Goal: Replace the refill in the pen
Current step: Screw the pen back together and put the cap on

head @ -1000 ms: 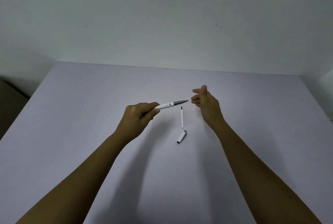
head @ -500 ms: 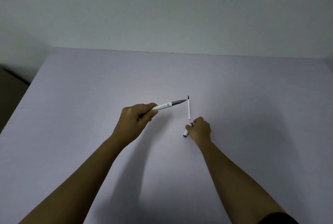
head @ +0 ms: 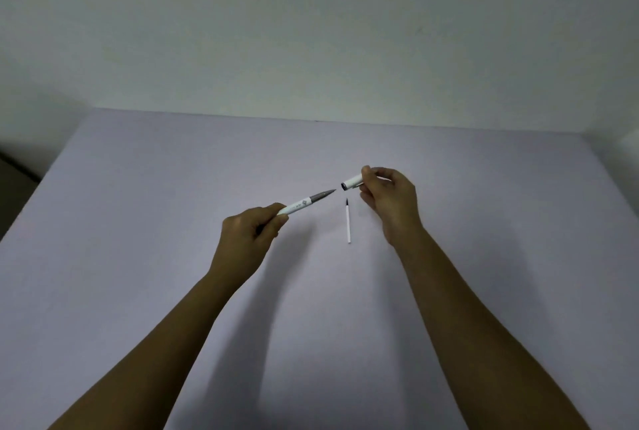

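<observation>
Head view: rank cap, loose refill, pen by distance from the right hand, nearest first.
1. cap: held in the right hand fingers.
2. loose refill: on the table, just left of that hand.
3. pen: farther left, held by the left hand.

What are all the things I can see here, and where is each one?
pen: 1, white body with grey tip, held in the left hand, tip pointing toward the cap
cap: 1, white with a dark open end, held in the right hand, open end facing the pen tip, a small gap between them
refill: 1, thin white stick with a dark tip, lying on the table between the two hands, untouched
table: 1, pale lilac, fills the lower part of the view
wall: 1, pale grey-white, behind the table
left hand: 1, closed round the back of the pen
right hand: 1, fingers pinching the cap
</observation>
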`<state>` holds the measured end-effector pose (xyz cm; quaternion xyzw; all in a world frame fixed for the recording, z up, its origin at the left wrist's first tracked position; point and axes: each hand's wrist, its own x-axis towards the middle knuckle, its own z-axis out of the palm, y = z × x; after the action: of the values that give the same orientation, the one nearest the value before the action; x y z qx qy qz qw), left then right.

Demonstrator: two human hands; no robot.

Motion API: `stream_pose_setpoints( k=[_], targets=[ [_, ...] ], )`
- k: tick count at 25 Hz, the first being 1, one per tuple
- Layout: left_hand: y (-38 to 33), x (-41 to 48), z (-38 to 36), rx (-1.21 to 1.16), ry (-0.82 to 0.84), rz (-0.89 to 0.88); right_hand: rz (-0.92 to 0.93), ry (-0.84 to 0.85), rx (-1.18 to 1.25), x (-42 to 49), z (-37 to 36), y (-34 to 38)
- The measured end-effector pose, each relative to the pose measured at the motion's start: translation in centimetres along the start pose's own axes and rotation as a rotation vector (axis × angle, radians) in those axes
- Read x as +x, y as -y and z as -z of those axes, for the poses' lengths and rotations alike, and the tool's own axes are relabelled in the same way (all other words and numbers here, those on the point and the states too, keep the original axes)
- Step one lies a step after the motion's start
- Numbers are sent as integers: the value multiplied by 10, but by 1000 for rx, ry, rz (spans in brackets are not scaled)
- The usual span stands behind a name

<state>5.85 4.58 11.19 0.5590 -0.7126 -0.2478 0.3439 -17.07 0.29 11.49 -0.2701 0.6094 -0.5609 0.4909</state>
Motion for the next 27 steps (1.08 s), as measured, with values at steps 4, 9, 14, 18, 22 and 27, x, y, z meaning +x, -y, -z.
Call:
stream_pose_setpoints(
  k=[4, 9, 14, 18, 22, 27],
  targets=[
    [-4, 1, 0, 9, -36, 12, 13, 21, 2, -13, -8, 11],
    [-8, 1, 3, 12, -45, -7, 21, 41, -5, -20, -11, 13],
    [-10, 0, 1, -14, -39, -2, 38, 121, -87, -27, -19, 10],
    [-13, 0, -5, 36, -73, -33, 26, 134, -116, -29, -24, 3],
    [-13, 3, -9, 174, -20, -93, 15, 125, -122, -24, -24, -5],
    [-5, 12, -38, 315, 75, 45, 16, 181, -170, -2, -14, -23]
  ],
)
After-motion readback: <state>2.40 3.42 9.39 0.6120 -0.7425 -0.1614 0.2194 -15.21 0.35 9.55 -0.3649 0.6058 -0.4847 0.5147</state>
